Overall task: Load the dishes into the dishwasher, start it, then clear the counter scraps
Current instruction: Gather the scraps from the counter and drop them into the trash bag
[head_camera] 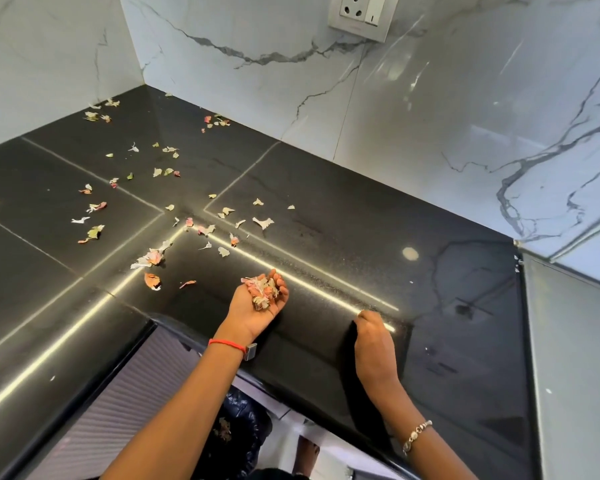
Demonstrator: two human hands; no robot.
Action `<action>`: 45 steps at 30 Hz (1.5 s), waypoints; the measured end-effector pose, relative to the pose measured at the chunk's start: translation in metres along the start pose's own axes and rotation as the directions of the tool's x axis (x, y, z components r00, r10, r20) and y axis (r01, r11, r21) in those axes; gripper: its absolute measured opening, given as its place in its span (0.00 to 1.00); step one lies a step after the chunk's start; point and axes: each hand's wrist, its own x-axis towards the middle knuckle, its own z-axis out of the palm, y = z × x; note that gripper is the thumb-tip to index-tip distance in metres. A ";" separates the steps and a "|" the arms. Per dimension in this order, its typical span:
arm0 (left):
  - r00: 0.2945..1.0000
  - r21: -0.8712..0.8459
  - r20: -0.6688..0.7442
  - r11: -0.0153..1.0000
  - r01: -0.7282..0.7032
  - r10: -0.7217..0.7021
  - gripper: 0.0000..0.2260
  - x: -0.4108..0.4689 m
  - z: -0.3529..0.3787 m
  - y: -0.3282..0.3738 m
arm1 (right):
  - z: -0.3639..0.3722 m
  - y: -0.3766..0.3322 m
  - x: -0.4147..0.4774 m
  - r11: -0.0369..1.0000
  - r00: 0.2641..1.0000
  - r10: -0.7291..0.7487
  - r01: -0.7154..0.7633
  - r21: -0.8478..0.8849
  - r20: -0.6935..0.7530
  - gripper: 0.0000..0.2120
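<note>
**On the black counter, one palm full of scraps**

On the counter (326,220), near its front edge, we see our left hand (257,308) lying palm up, the fingers half curled into a shallow cup. It cradles a handful of scraps (262,293): pale, pink and greenish peelings heaped in the palm.

Our right hand (374,344) rests on the same counter just to the right of the left one, its back turned up to us. Its fingers are bent down with the tips touching the dark surface. We cannot tell whether they pinch anything beneath.

Loose scraps (151,256) lie strewn over the counter to the left of the hands and back toward its inner corner, where the marble walls (430,116) meet.

A red thread (226,344) circles the left wrist and a beaded bracelet (417,435) the right. Below the counter's front edge, between our forearms, a dark plastic bag (236,434) shows.

High above the counter, a wall socket (361,13) sits in the marble. Any marking on it is too small for us to read.
</note>
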 end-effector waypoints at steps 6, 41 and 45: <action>1.000 0.003 0.023 1.000 -0.017 0.017 0.15 -0.015 -0.012 0.017 | -0.002 0.003 0.028 0.992 0.992 0.127 -0.127 0.008 0.015 0.08; 0.985 -0.121 -0.038 0.978 -0.171 0.167 0.16 0.008 0.005 0.105 | 0.058 -0.108 0.211 0.892 0.967 0.084 -0.180 0.416 0.240 0.19; 0.975 -0.139 -0.048 0.965 -0.222 0.217 0.16 0.007 0.001 0.126 | 0.086 -0.101 0.235 0.957 0.920 0.148 -0.226 0.181 0.363 0.30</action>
